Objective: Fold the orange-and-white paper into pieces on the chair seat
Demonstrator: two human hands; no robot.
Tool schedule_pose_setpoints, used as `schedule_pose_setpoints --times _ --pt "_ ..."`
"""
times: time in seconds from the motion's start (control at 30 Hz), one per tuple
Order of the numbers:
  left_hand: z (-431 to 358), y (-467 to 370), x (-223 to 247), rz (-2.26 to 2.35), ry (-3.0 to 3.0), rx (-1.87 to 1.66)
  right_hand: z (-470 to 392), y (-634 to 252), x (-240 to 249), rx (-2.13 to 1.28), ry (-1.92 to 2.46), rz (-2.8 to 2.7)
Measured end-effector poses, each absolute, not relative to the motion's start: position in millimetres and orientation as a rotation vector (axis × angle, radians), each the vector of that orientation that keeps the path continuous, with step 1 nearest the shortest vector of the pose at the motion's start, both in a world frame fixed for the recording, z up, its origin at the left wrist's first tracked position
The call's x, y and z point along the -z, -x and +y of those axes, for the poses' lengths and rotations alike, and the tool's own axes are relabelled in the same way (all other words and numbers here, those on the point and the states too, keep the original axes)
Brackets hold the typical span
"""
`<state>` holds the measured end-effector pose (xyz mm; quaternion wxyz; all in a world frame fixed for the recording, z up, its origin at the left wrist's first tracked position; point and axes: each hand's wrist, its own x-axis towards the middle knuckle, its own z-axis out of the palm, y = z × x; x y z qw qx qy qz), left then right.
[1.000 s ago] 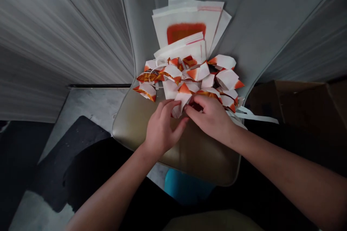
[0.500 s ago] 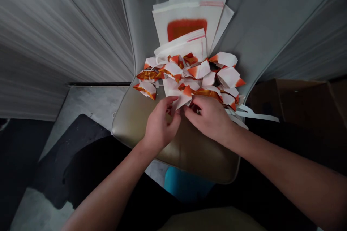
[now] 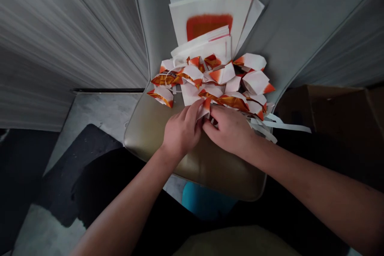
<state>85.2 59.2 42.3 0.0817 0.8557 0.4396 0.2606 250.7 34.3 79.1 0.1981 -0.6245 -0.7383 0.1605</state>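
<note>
Between my hands is a small piece of white paper with an orange corner [image 3: 205, 107], partly hidden by fingers. My left hand [image 3: 183, 131] is closed on its left side, fingers bent over the paper. My right hand [image 3: 230, 129] pinches the right side with thumb and forefinger, close to the left fingertips. Just beyond lie several folded paper ingots [image 3: 222, 74], white outside with orange tips and shiny gold-orange insides. They are heaped on the chair seat [image 3: 159, 128]. A white paper sheet [image 3: 188, 94] lies partly under the heap.
White sheets with an orange-red square [image 3: 180, 20] lean on the grey chair back [image 3: 279, 12], a smaller stack of paper [image 3: 199, 48] before them. White strips [image 3: 289, 128] hang over the seat's right edge. A cardboard box [image 3: 339, 108] stands right; something blue [image 3: 204, 202] is below.
My left fingers have folded over the paper, which now shows less of its white face. My right hand keeps its pinch. The whole view has shifted slightly.
</note>
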Motion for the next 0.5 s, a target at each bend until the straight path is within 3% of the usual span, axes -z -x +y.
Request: schedule_pose_setpoints --times 0.5 --pt "47.8 -91.2 -52.2 1.501 -2.442 -0.752 43.3 -247.8 -78.1 -0.173 1.958 -2.197"
